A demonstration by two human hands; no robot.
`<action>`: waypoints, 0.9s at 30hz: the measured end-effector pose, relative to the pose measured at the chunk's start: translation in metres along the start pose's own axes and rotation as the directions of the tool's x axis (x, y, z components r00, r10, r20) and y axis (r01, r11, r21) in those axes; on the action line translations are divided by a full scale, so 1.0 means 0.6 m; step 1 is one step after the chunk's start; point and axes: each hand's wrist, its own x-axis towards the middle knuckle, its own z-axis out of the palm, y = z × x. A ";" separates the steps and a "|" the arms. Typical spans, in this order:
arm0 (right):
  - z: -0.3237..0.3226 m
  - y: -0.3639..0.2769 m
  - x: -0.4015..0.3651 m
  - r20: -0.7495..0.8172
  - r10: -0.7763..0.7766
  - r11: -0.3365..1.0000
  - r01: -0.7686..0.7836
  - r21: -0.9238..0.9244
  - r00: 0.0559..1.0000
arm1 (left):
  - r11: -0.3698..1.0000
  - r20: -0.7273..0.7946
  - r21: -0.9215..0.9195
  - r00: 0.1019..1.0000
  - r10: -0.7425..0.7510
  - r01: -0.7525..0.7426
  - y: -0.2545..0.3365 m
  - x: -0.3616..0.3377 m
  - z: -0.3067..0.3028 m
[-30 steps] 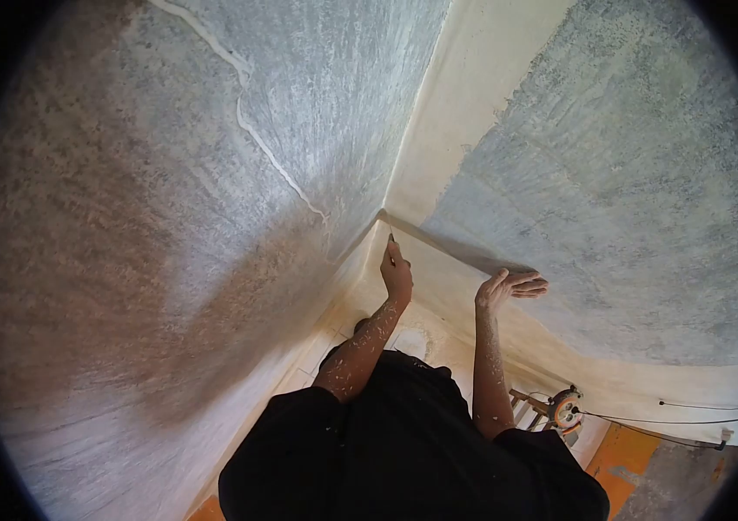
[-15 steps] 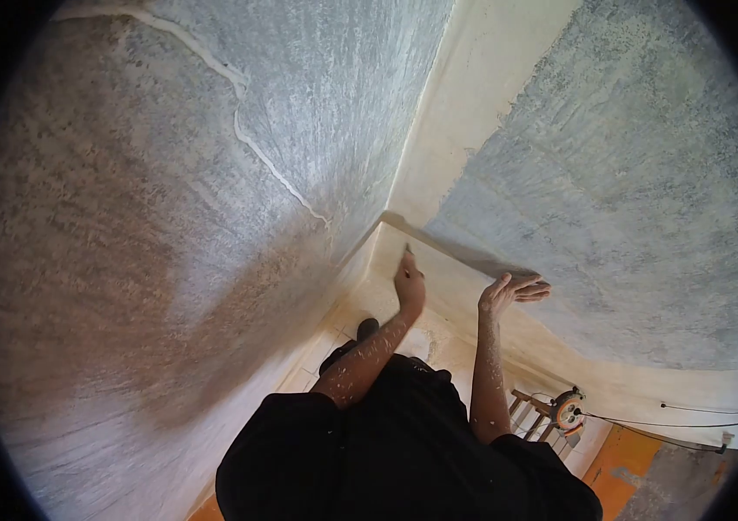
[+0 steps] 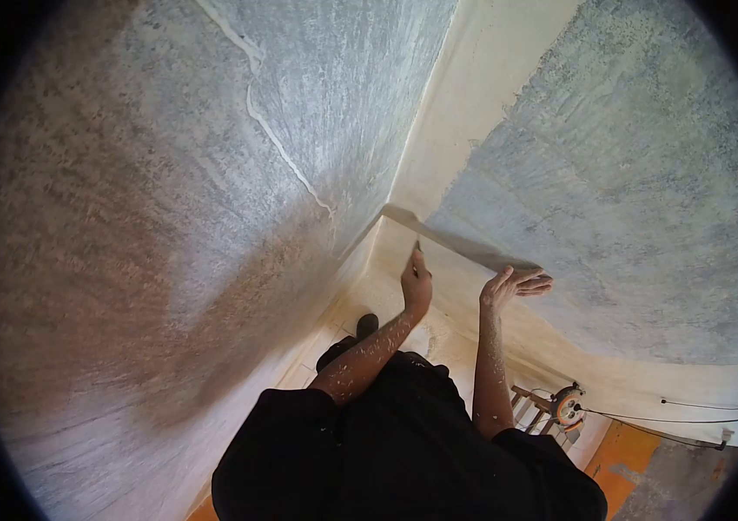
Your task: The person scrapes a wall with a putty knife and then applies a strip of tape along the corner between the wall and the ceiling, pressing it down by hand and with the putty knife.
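Note:
My left hand point(image 3: 417, 289) is closed on a small dark tool point(image 3: 418, 246), mostly hidden in the fingers, with its tip near the wall ledge close to the corner. To the right, my right hand point(image 3: 515, 285) rests near the ledge's edge with its fingers stretched out and nothing visible in it. White specks cover both forearms. A cream ledge point(image 3: 456, 263) runs along the foot of the grey, rough right wall point(image 3: 629, 200). The left wall point(image 3: 152, 226) is grey and brown with a pale raised line.
A wooden stool or ladder point(image 3: 528, 410) stands at the lower right beside a round orange and black reel point(image 3: 569, 408). Dark cables point(image 3: 664, 420) run right from it. An orange surface point(image 3: 625, 460) shows at the lower right. A dark shoe point(image 3: 367, 326) is below.
My left hand with the tool has moved slightly right along the ledge, away from the corner. My right hand is almost unmoved. The view has shifted slightly.

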 end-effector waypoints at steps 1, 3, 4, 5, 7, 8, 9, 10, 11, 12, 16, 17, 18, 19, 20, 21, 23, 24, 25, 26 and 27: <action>0.002 0.000 0.004 -0.007 0.004 1.000 -0.004 -0.003 1.000 | 0.999 -0.041 -0.004 0.998 0.046 -0.046 -0.006 0.004 0.007; 0.006 -0.003 0.001 -0.019 0.024 1.000 -0.024 -0.003 1.000 | 0.990 -0.121 0.005 0.983 0.138 -0.139 -0.025 0.023 0.006; 0.003 -0.008 0.002 -0.008 0.021 1.000 -0.021 0.014 1.000 | 0.997 -0.130 -0.043 0.989 0.064 -0.071 -0.022 0.048 -0.002; 0.000 -0.011 0.003 -0.002 0.023 0.999 -0.023 0.030 1.000 | 0.996 -0.138 -0.092 0.990 -0.010 -0.003 -0.020 0.073 -0.010; -0.013 -0.005 -0.005 0.015 0.022 1.000 -0.022 0.017 1.000 | 0.997 -0.104 -0.070 0.994 -0.028 0.021 0.004 0.060 -0.010; -0.013 -0.003 -0.003 0.018 0.012 1.000 -0.012 0.002 1.000 | 0.995 -0.071 -0.061 0.995 0.071 -0.075 0.017 0.033 -0.003; -0.008 -0.003 0.000 0.020 0.003 1.000 -0.003 -0.008 1.000 | 0.998 -0.045 -0.038 0.998 0.049 -0.051 0.028 0.017 0.000; -0.005 -0.001 0.000 0.013 0.006 1.000 -0.005 -0.023 1.000 | 1.000 -0.020 -0.008 1.000 0.024 -0.025 0.031 0.002 -0.003; -0.002 0.000 -0.001 0.006 0.009 1.000 -0.009 -0.025 1.000 | 1.000 0.005 0.024 1.000 0.000 0.000 0.036 -0.008 -0.006; 0.000 -0.003 -0.001 -0.003 0.014 1.000 -0.014 -0.028 1.000 | 0.994 0.017 0.057 0.996 0.088 -0.089 0.027 -0.002 -0.009; -0.008 0.001 -0.002 0.026 0.001 1.000 -0.001 -0.006 1.000 | 0.997 0.015 0.077 1.000 0.025 -0.026 0.006 -0.004 -0.002; -0.013 0.001 -0.005 0.033 -0.004 1.000 0.005 -0.009 0.999 | 0.997 0.037 0.079 0.999 -0.024 0.021 0.004 -0.017 0.008; -0.017 0.002 -0.006 0.041 -0.014 1.000 0.014 -0.012 0.999 | 0.995 0.056 0.079 0.996 -0.073 0.068 0.003 -0.033 0.022; -0.017 0.002 -0.004 0.045 -0.028 1.000 0.029 -0.011 0.999 | 0.998 0.031 0.058 0.999 0.021 -0.023 -0.014 -0.037 0.035; -0.015 0.000 0.000 0.031 -0.027 1.000 0.028 -0.014 0.999 | 0.993 0.006 0.042 0.993 0.115 -0.115 -0.029 -0.041 0.048; -0.012 -0.003 0.000 0.020 -0.025 1.000 0.026 -0.016 0.999 | 0.995 -0.023 -0.001 0.995 0.096 -0.096 -0.018 -0.045 0.053; -0.010 -0.002 -0.003 0.023 -0.024 1.000 0.024 -0.016 0.999 | 0.997 -0.041 -0.058 0.998 0.050 -0.052 0.005 -0.030 0.049; -0.013 -0.001 -0.004 0.036 -0.025 1.000 0.025 -0.014 0.999 | 0.996 -0.045 -0.087 0.999 0.025 -0.029 0.013 -0.026 0.045; -0.016 0.001 -0.005 0.047 -0.025 1.000 0.025 -0.015 0.999 | 0.998 -0.007 -0.070 1.000 -0.002 0.001 0.019 -0.033 0.039; -0.020 0.004 -0.003 0.053 -0.033 0.999 0.034 -0.017 0.998 | 0.998 0.027 -0.054 0.999 -0.028 0.029 0.026 -0.040 0.034; -0.022 0.006 -0.003 0.060 -0.044 0.999 0.045 -0.017 0.997 | 0.998 0.057 -0.038 0.997 -0.053 0.055 0.026 -0.045 0.030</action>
